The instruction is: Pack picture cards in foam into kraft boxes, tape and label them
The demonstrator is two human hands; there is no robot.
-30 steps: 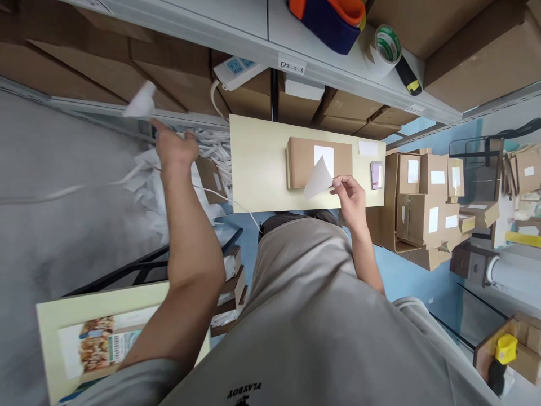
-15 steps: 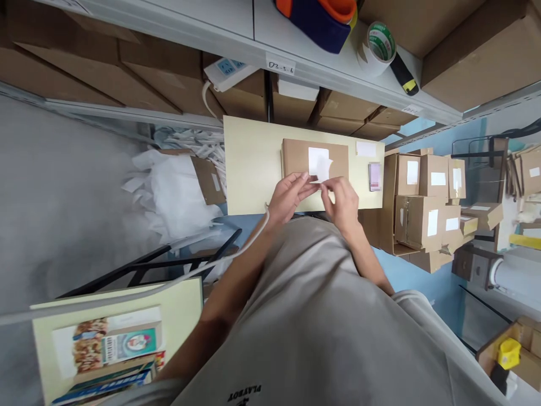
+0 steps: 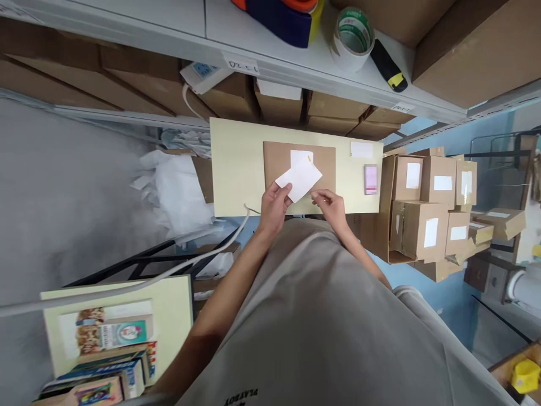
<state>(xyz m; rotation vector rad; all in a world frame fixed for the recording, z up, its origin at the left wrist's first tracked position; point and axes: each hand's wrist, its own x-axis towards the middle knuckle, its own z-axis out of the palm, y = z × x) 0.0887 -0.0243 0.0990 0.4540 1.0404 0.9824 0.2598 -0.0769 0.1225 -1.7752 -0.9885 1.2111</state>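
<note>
A flat brown cardboard parcel (image 3: 274, 163) lies on a small pale yellow table (image 3: 232, 163), with a white label (image 3: 301, 157) stuck on its top. Above the parcel I hold a white paper slip (image 3: 299, 179), tilted. My left hand (image 3: 274, 204) pinches the slip's lower left corner. My right hand (image 3: 332, 206) is closed in a pinch just right of the slip, at its lower right edge; what it grips is too small to make out.
A pink-and-white phone (image 3: 371, 179) and a white label (image 3: 361, 149) lie on the table's right part. Labelled cardboard boxes (image 3: 426, 208) stack at the right. White paper scraps (image 3: 177, 186) pile at the left. The shelf above holds a tape roll (image 3: 353, 36) and a cutter (image 3: 389, 66).
My left hand tossed a white scrap toward the pile at the left, then came back to the parcel. Both hands now hold a white slip flat over it.
</note>
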